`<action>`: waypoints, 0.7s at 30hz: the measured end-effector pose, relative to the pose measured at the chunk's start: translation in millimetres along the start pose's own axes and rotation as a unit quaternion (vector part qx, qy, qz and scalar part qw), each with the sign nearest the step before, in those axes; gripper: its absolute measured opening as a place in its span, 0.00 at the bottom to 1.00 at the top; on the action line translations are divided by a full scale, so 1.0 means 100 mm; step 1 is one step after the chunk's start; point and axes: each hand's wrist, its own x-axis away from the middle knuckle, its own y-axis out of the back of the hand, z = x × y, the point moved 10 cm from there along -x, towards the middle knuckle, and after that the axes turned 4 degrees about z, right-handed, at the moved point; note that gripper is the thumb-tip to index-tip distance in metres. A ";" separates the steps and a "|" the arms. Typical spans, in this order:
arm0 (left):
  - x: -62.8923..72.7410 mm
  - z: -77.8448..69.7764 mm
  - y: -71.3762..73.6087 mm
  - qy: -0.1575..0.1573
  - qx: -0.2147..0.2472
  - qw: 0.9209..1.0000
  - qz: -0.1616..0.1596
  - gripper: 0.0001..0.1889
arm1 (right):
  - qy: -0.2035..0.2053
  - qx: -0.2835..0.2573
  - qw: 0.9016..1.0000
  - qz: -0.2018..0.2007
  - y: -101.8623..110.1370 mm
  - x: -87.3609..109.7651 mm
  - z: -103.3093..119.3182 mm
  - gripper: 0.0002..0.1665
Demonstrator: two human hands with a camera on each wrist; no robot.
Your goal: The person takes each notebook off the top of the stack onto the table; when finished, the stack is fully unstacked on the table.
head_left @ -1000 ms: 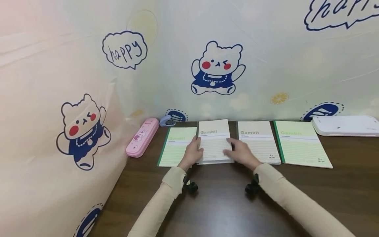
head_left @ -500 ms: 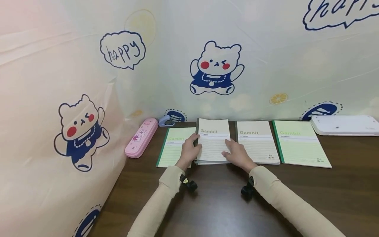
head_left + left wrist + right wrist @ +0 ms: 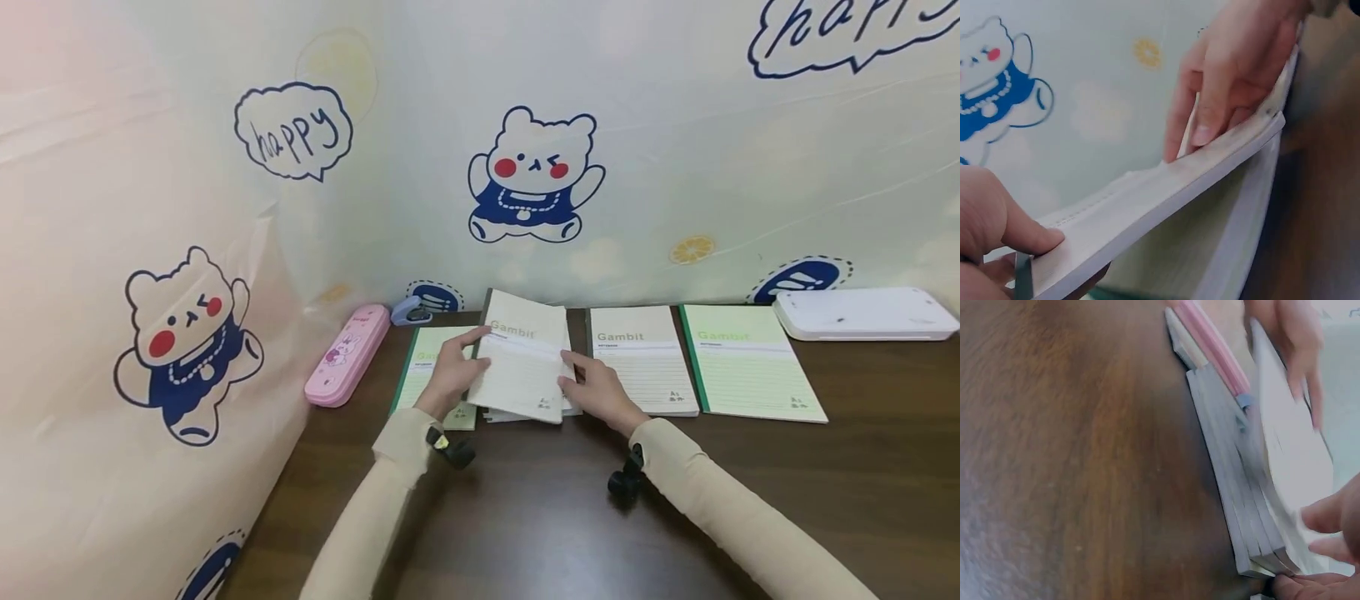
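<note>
A cream "Gambit" notebook (image 3: 521, 358) is tilted, its dark spine raised, above a stack of notebooks (image 3: 1222, 456). My left hand (image 3: 450, 371) pinches its spine edge, with the thumb on the cover in the left wrist view. My right hand (image 3: 600, 387) touches the right edge with extended fingers and thumb; one finger lies by the stack's corner in the right wrist view. Left of the stack is a green-spined notebook (image 3: 459, 417), partly covered by my left hand. To the right lie another cream notebook (image 3: 633, 367) and a pale green notebook (image 3: 750, 362).
A pink pencil case (image 3: 348, 354) and a small blue stapler-like item (image 3: 411, 312) sit at the back left. A white flat case (image 3: 862, 315) lies back right. The brown table (image 3: 540, 508) ends against a printed cloth wall (image 3: 420, 167).
The top notebook has been lifted at its spine side, tilted and shifted slightly left off the stack, with my left hand moving left. My right hand stays by the right edge.
</note>
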 end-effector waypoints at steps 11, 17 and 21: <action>1.62 0.61 0.94 0.066 -0.028 0.996 -0.054 0.32 | 0.025 0.070 0.997 0.005 -0.03 0.04 0.08 0.29; 2.31 1.02 1.02 0.118 -0.006 0.990 -0.072 0.31 | 0.031 0.075 0.997 0.016 -0.06 0.03 0.11 0.29; 2.40 1.05 0.98 0.092 -0.092 0.989 -0.066 0.30 | 0.036 0.081 0.996 0.018 -0.08 0.02 0.13 0.29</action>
